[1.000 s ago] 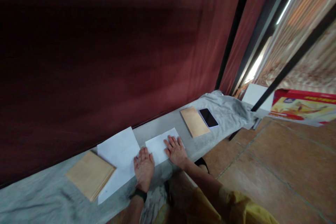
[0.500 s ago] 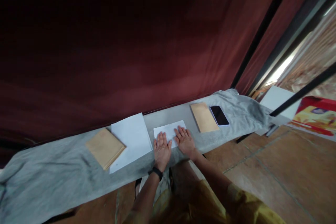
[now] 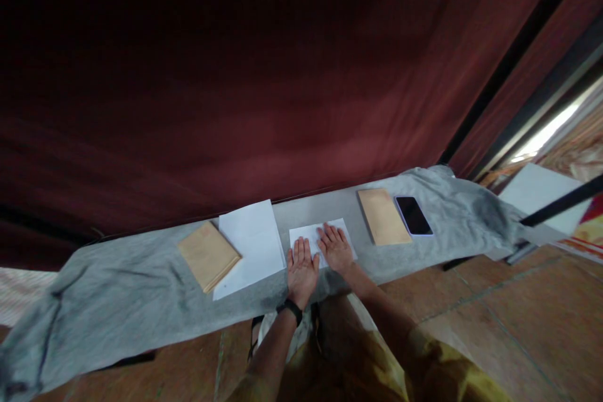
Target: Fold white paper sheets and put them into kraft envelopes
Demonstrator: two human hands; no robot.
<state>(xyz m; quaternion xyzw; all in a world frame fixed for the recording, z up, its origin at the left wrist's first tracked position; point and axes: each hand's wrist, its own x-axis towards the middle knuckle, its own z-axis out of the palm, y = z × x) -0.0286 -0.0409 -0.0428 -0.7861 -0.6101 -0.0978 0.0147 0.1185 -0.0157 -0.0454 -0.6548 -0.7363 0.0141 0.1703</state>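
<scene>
A folded white sheet of paper (image 3: 301, 232) lies on the grey cloth in front of me. My left hand (image 3: 303, 271), with a dark band on its wrist, rests flat on the paper's left part, fingers stretched out. On its right part lies my right hand (image 3: 336, 249), palm down with the fingers slightly spread. Both hands cover much of the sheet. Left of them is a stack of larger white paper (image 3: 254, 242), and a pile of brown envelopes (image 3: 207, 255) overlaps its left edge. To the right sits another brown envelope (image 3: 384, 217).
A phone (image 3: 414, 216) with a dark screen lies beside the right envelope. Grey cloth (image 3: 127, 301) covers the long narrow bench, wrinkled at both ends. A dark red curtain (image 3: 282, 107) hangs behind it. At the far right are a white panel (image 3: 539, 195) and a dark bar (image 3: 565, 201).
The view has shifted, so the bench and its things appear farther right. My right hand has slid slightly over the paper toward the left; both hands stay flat on it.
</scene>
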